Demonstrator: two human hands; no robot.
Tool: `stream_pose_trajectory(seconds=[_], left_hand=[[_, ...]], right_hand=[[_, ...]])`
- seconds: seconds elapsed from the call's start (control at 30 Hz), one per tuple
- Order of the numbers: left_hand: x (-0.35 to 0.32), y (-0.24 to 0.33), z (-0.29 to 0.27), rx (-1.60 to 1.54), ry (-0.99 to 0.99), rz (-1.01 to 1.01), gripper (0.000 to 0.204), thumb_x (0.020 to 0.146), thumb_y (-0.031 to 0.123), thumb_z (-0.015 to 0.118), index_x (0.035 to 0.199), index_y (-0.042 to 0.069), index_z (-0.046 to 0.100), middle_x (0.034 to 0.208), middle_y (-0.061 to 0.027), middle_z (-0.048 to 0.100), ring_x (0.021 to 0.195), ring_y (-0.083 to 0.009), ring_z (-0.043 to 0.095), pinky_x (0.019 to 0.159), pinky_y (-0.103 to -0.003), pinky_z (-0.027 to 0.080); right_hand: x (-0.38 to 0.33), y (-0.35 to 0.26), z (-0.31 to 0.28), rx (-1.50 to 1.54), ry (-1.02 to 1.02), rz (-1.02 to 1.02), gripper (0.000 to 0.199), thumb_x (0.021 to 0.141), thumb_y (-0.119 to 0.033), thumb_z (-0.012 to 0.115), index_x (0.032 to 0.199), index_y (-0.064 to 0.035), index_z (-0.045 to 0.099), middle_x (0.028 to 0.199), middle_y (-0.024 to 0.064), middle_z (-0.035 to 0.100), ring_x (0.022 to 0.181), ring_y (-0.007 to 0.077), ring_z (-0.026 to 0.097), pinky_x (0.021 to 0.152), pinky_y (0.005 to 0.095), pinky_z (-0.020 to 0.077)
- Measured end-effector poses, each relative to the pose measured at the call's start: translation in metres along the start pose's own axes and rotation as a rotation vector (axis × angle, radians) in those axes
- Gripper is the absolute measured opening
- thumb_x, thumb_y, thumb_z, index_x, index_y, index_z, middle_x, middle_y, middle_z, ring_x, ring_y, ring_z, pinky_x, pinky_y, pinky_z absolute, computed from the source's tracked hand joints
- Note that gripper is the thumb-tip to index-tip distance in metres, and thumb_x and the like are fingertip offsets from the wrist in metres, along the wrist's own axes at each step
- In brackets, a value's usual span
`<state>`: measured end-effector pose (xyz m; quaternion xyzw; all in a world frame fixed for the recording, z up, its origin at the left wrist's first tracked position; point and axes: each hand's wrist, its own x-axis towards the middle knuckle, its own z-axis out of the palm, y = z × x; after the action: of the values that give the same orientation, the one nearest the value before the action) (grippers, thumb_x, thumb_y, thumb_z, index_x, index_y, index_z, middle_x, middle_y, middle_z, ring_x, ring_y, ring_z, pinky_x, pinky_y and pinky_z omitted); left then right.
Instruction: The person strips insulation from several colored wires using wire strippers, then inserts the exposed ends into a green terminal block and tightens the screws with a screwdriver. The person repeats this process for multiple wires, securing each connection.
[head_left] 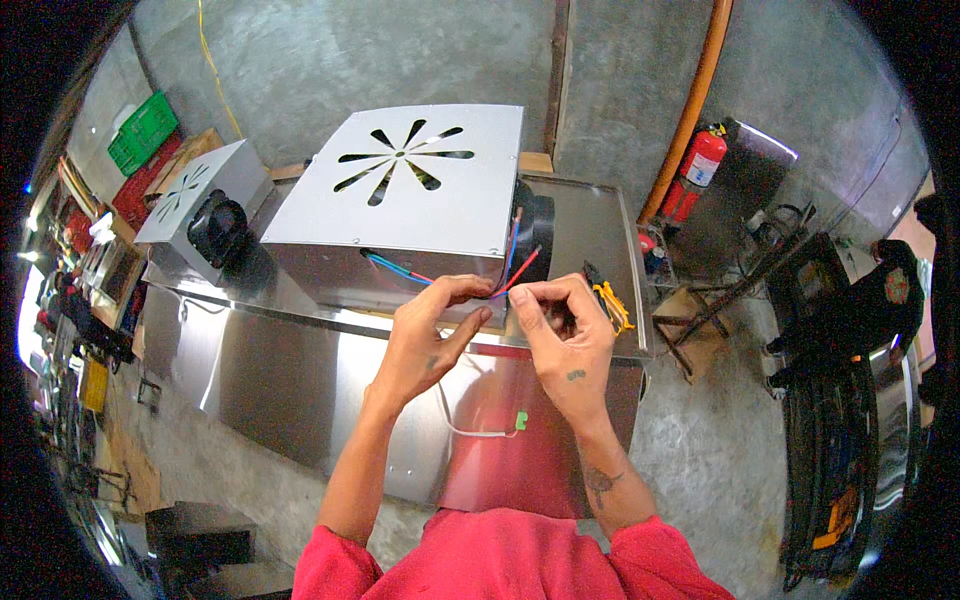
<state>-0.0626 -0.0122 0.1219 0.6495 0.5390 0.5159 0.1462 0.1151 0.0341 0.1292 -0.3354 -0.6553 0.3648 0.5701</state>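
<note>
A large grey metal box with a flower-shaped cutout on its top stands in front of me. From its front left corner, blue and red wires run behind my left hand. The thumb and fingers of that hand are bent together around the wires, their tips partly hiding the grip. Close beside it, my right hand pinches a red wire between thumb and forefinger at the box's front right corner. A black round part sits against the box's right side. Yellow-handled pliers lie just right of my right hand.
The boxes stand on a shiny metal worktop. A smaller grey box with a black round part is at left. White cable hangs over the metal front. A red fire extinguisher stands by the wall at right.
</note>
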Motion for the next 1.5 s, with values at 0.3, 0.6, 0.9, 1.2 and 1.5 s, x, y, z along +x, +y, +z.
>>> stream_pose_trajectory(seconds=[0.3, 0.6, 0.9, 1.2, 1.5], left_hand=[[0.013, -0.008, -0.006, 0.158, -0.073, 0.077, 0.025, 0.092, 0.005, 0.08, 0.116, 0.0, 0.075, 0.117, -0.0137, 0.077, 0.106, -0.0274, 0.074, 0.095, -0.038, 0.057], [0.017, -0.017, -0.016, -0.048, -0.133, -0.272, 0.027, 0.102, 0.018, 0.076, 0.119, -0.002, 0.076, 0.105, -0.0112, 0.079, 0.097, -0.0182, 0.073, 0.09, -0.032, 0.057], [0.023, -0.022, -0.028, -0.294, -0.05, -0.468, 0.031, 0.101, 0.023, 0.077, 0.118, -0.003, 0.077, 0.1, -0.0087, 0.078, 0.091, -0.0119, 0.07, 0.085, -0.027, 0.056], [0.022, -0.028, -0.027, -0.329, -0.019, -0.527, 0.031, 0.102, 0.023, 0.076, 0.119, -0.003, 0.076, 0.1, -0.009, 0.078, 0.088, -0.0118, 0.07, 0.082, -0.028, 0.057], [0.019, -0.032, -0.02, -0.382, 0.061, -0.53, 0.029, 0.101, 0.022, 0.077, 0.115, -0.002, 0.076, 0.099, -0.008, 0.077, 0.087, -0.0113, 0.07, 0.082, -0.027, 0.058]], right_hand=[[0.024, -0.011, 0.004, -0.068, 0.012, -0.099, 0.012, 0.094, -0.013, 0.081, 0.093, -0.0022, 0.076, 0.084, 0.0072, 0.068, 0.077, 0.0183, 0.062, 0.072, 0.0332, 0.0502], [0.038, -0.009, 0.007, -0.134, 0.004, -0.182, 0.017, 0.098, -0.02, 0.077, 0.102, -0.0042, 0.075, 0.089, 0.0073, 0.068, 0.076, 0.0194, 0.06, 0.071, 0.0348, 0.0493], [0.012, 0.047, 0.016, 0.175, 0.032, 0.176, 0.031, 0.109, -0.03, 0.067, 0.119, -0.0017, 0.07, 0.1, 0.0029, 0.069, 0.089, 0.0104, 0.061, 0.08, 0.0287, 0.0522], [0.014, 0.064, 0.039, 0.569, -0.173, 0.517, 0.032, 0.103, -0.03, 0.076, 0.117, -0.0017, 0.069, 0.096, 0.0015, 0.069, 0.077, 0.0062, 0.058, 0.066, 0.0209, 0.046], [0.011, 0.069, 0.048, 0.768, -0.073, 0.511, 0.024, 0.102, -0.015, 0.076, 0.118, -0.0005, 0.064, 0.097, 0.0046, 0.071, 0.084, 0.0103, 0.068, 0.075, 0.0254, 0.0565]])
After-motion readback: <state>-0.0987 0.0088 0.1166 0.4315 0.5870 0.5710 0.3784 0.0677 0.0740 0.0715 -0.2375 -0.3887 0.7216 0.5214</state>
